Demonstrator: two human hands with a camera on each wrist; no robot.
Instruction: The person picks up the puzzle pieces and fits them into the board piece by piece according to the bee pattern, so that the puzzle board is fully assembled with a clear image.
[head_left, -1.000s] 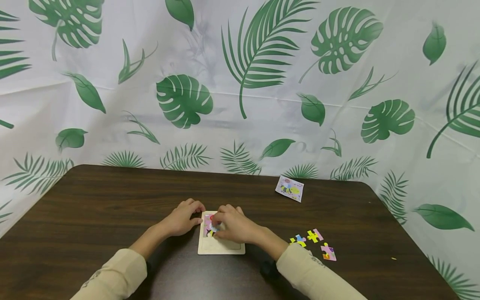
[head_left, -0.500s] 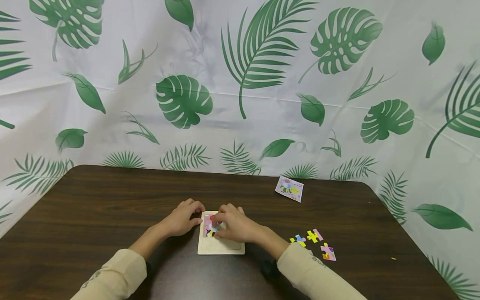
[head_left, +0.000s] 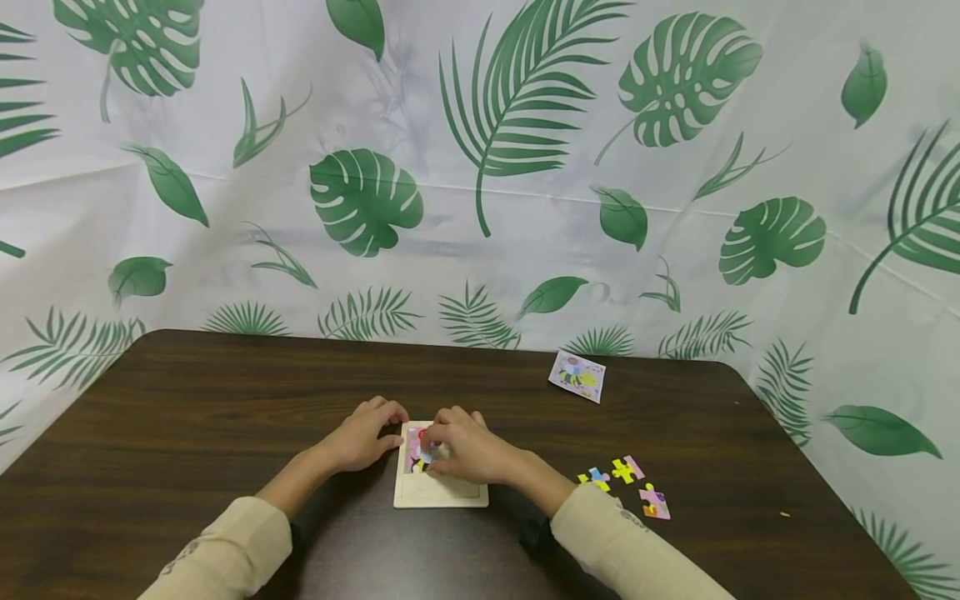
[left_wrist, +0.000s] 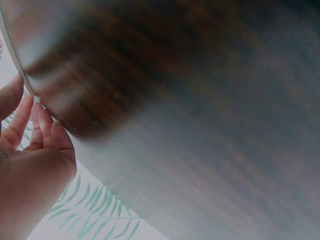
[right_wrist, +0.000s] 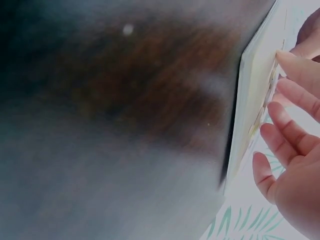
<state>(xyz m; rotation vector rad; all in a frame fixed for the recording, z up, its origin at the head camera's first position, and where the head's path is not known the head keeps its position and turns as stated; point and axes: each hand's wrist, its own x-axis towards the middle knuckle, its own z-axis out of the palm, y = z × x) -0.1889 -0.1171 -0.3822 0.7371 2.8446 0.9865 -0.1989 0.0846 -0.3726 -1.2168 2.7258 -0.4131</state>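
A pale wooden puzzle tray lies flat on the table, with pink picture puzzle pieces set in its upper left part. My left hand holds the tray at its upper left corner; in the left wrist view the thumb and forefinger meet its edge. Over the tray, my right hand pinches a puzzle piece between thumb and fingers, low against the other pieces. That hand hides much of the tray's right half. In the right wrist view its fingertips reach the tray's face.
Several loose puzzle pieces, among them a yellow one and a pink one, lie right of the right forearm. A bee picture card rests near the back edge of the dark wooden table. Behind hangs a leaf-print cloth.
Both hands stay at the tray in nearly the same pose. The whole head view has shifted very slightly; the loose pieces and card have not moved on the table.
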